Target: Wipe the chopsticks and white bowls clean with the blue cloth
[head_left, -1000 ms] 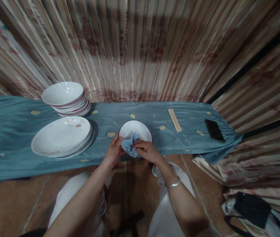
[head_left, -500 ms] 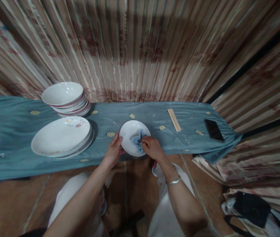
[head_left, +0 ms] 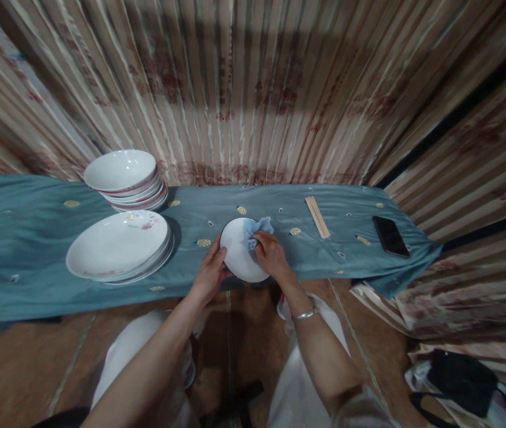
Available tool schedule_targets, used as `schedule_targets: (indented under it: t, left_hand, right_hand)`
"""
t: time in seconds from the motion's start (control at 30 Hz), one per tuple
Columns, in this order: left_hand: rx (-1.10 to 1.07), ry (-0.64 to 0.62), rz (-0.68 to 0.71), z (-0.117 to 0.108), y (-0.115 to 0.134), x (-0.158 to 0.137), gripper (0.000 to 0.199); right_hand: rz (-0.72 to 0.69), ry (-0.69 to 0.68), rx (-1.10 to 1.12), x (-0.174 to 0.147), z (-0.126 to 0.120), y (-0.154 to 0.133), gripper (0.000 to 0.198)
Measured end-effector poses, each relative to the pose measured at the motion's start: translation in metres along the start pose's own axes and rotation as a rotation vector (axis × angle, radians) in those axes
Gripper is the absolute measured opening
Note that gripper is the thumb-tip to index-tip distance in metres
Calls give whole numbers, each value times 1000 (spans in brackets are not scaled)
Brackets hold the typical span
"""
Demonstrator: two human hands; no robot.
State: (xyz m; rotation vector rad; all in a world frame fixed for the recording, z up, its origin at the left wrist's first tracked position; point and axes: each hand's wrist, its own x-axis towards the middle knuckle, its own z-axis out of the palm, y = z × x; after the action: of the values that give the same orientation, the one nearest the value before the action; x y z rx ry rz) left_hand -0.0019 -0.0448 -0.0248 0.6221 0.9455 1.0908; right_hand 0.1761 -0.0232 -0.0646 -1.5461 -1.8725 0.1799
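The left hand (head_left: 210,270) held the left side of a small white dish (head_left: 244,261) — thumb at the rim, the other fingers partly hidden below. The right hand (head_left: 271,254) had its fingers bent and pinched tight on a blue rag (head_left: 257,230), which lay over the dish's far right edge. The dish was by the near edge of the green tablecloth (head_left: 217,200); I could not tell if it touched it. Big plates (head_left: 116,245) and bowls (head_left: 121,172) stood stacked to the left — chopsticks (head_left: 317,217) and a phone (head_left: 390,236) lay to the right.
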Motion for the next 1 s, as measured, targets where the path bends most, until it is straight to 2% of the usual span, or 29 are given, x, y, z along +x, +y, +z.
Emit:
schedule_targets:
  t: [0.13, 0.37, 0.57, 0.77, 1.0]
  left_hand:
    - [2, -19, 13, 0, -1, 0, 64]
    - [-6, -14, 7, 0, 0, -2, 62]
    - [1, -6, 11, 1, 0, -3, 65]
    - [24, -19, 40, 1, -1, -5, 67]
    - [16, -22, 30, -3, -5, -3, 66]
  right_hand:
    - [-38, 34, -13, 3, 5, -5, 37]
    - [-2, -7, -100, 4, 2, -12, 38]
    - [66, 86, -163, -1, 6, -12, 36]
    - [82, 141, -30, 4, 14, -14, 45]
    - [37, 118, 154, 12, 24, -34, 47]
